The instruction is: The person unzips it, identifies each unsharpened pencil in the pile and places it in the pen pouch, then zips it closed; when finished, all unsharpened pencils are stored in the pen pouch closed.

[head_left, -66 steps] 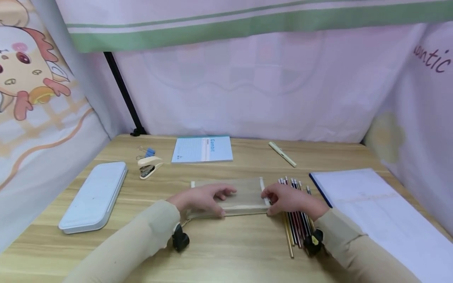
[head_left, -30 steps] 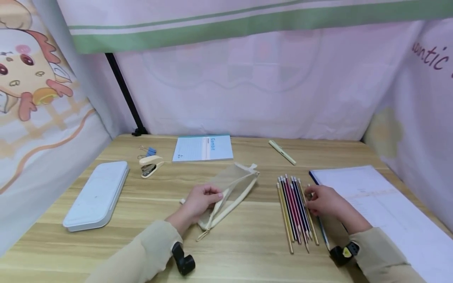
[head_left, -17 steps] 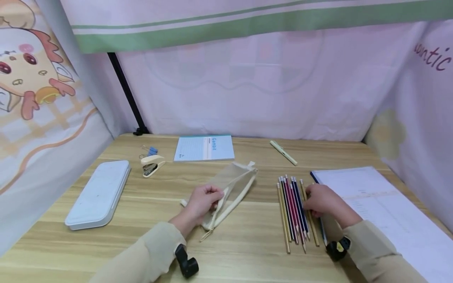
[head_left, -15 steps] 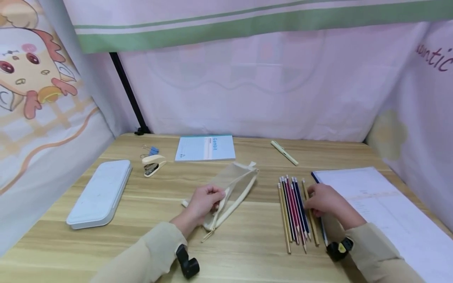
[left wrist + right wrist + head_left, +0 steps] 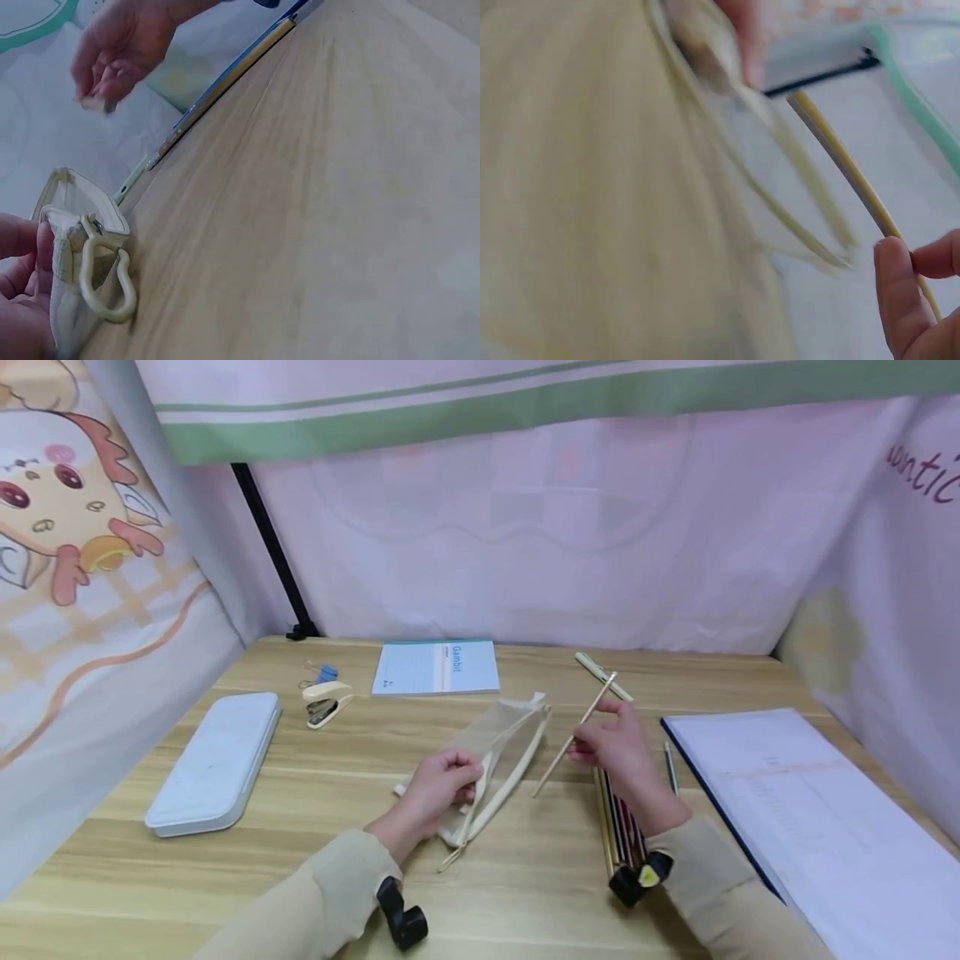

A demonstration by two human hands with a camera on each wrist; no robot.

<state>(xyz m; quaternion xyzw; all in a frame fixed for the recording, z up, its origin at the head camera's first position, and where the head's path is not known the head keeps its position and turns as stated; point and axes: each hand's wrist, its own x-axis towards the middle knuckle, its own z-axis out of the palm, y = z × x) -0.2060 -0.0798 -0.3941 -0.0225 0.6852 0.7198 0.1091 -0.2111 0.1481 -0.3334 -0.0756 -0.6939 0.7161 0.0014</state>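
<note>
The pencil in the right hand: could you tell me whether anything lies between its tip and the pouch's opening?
Nothing visible does. The pencil, pinched in the right hand, points down-left toward the mesh pouch, whose opening the left hand grips; only bare table lies between.

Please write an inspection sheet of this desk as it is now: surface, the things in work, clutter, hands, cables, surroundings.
Surface: light wooden desk.
Job's things: beige mesh zip pouch, open; one gold pencil lifted; row of coloured pencils lying beside.
Clutter: white flat case, cream stapler, blue binder clips, light blue notebook, pale green pen, large white pad.
Hands: left hand grips the pouch; right hand pinches the pencil.
Cables: nothing seen.
Surroundings: pink printed curtains.
</note>
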